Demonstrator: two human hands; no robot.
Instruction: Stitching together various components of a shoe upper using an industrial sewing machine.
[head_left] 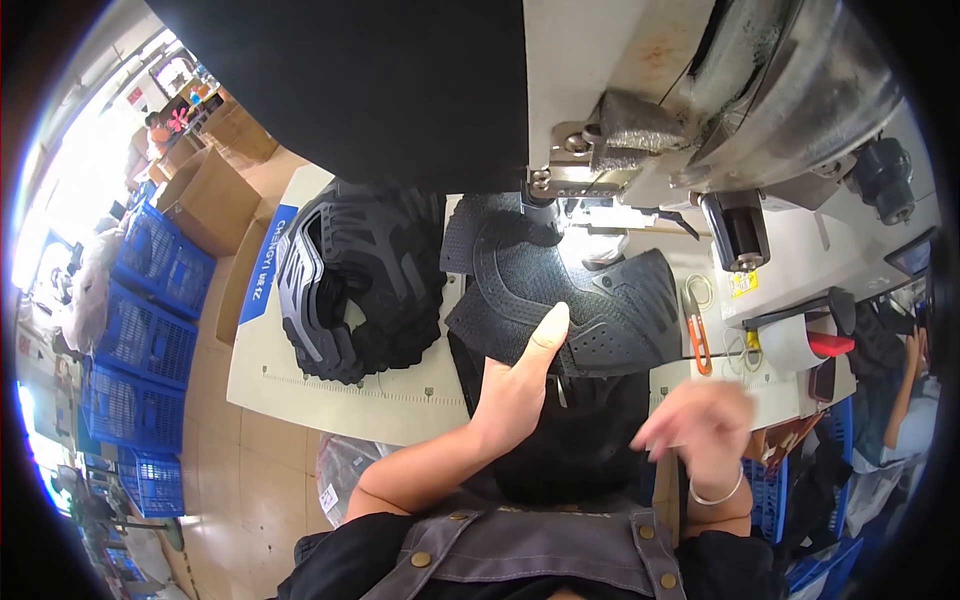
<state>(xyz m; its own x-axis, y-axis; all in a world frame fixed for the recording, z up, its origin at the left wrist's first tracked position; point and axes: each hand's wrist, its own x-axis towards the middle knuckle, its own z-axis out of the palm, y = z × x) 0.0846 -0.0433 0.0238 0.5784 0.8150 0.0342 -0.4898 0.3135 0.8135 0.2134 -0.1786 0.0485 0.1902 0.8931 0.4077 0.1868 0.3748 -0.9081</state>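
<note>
A black textured shoe upper (615, 310) lies flat under the head of a sewing machine (620, 110), lit by its lamp. My left hand (525, 375) grips the near edge of this upper, thumb on top and the other fingers hidden beneath. Off the material, to the right of it, my right hand (705, 425) hangs over the table's front edge. Its fingers are blurred but look loosely stretched, and I see nothing in them. More black material (570, 440) hangs below the upper, in front of my body.
Left of the machine sits a stack of black and grey uppers (365, 285) on the pale table (400, 415). Orange-handled thread snips (698, 335) lie at the right. Blue crates (140, 330) and cardboard boxes (205, 200) stand along the left floor. Another person's arm (905, 380) shows far right.
</note>
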